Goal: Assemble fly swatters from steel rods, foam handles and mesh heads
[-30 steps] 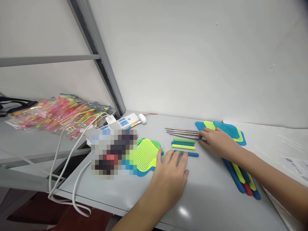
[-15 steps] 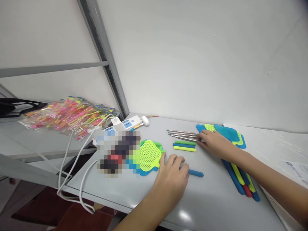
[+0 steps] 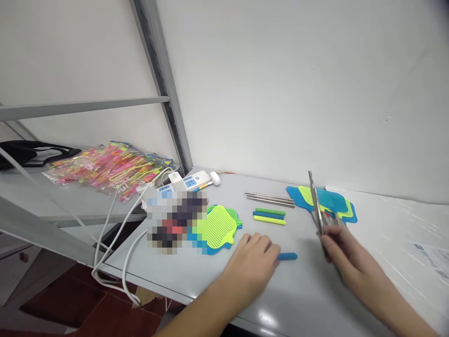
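My left hand (image 3: pixel 257 257) is closed over a blue handle (image 3: pixel 288 256), whose pointed end sticks out to the right. My right hand (image 3: pixel 342 250) pinches a metal rod (image 3: pixel 316 203) raised nearly upright above the table. Left of it lie several metal rods (image 3: pixel 270 200) side by side. Just in front of these are a green handle (image 3: pixel 270 211), another blue handle (image 3: pixel 268 216) and a yellow handle (image 3: pixel 269 220). Yellow-green mesh fly swatter heads (image 3: pixel 220 227) overlap blue ones beside my left hand. Behind my right hand rests a stack of fly swatters (image 3: pixel 333 201), its handles mostly hidden.
A white power strip (image 3: pixel 191 181) with cables (image 3: pixel 126 276) hanging over the table edge is at the back left. Bagged colourful items (image 3: pixel 115 168) pile up on the left shelf. White plastic sheeting (image 3: pixel 403 234) covers the right side. A pixelated patch hides something near the swatter heads.
My right hand has lifted a metal rod off the row and brought it right and toward me, tilting it upright. My left hand stays over the blue handle.
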{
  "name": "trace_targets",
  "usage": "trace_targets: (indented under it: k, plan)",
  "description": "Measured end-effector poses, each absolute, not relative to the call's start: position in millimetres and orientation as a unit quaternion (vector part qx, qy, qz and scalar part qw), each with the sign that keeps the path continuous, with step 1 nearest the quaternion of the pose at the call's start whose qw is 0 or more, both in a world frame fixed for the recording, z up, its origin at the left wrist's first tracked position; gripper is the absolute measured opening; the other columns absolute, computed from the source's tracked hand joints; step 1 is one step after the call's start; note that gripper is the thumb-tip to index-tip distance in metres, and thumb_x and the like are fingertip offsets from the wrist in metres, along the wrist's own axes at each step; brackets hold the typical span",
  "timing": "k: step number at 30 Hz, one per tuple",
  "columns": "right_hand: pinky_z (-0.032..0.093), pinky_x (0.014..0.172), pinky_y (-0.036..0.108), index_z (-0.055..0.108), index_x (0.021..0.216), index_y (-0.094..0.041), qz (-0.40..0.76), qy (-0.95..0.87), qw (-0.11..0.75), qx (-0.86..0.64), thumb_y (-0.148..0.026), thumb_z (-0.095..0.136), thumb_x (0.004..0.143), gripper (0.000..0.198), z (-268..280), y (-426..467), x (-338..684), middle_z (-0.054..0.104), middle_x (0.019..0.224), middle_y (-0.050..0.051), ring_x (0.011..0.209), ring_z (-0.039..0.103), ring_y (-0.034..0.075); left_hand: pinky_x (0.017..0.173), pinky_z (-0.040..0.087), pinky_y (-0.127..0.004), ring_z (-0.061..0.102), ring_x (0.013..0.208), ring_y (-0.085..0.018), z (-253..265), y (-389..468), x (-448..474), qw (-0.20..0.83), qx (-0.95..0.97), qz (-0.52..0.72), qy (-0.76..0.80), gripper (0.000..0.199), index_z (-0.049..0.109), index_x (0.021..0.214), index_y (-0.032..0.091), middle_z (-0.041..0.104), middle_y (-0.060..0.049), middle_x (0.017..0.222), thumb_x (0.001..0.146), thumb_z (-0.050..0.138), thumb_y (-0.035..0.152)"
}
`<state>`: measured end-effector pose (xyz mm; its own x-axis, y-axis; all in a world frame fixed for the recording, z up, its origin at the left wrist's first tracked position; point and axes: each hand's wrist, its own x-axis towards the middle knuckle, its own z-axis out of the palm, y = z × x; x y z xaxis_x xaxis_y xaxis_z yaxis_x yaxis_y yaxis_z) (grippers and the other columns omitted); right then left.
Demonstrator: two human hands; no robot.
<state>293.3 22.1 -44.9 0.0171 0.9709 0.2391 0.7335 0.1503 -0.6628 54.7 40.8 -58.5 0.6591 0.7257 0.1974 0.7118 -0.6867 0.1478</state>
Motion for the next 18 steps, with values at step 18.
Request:
trace_targets:
  k: [18]
  plan:
    - [0.045, 0.065, 0.032, 0.048, 0.094, -0.024, 0.099, -0.733, 0.235, -0.631, -0.033, 0.033, 0.099, 0.019, -61.6, -24.5, 280.7, 0.061, 0.086, 0.003, 0.074, 0.061, 0.02, 0.074, 0.034, -0.035, 0.049, 0.083, -0.021, -46.8, 27.4, 49.5, 0.087, 0.924, 0.094, 0.359, 0.018, 0.058, 0.105, 0.025, 0.054, -0.003, 0.09, 0.097, 0.042, 0.027]
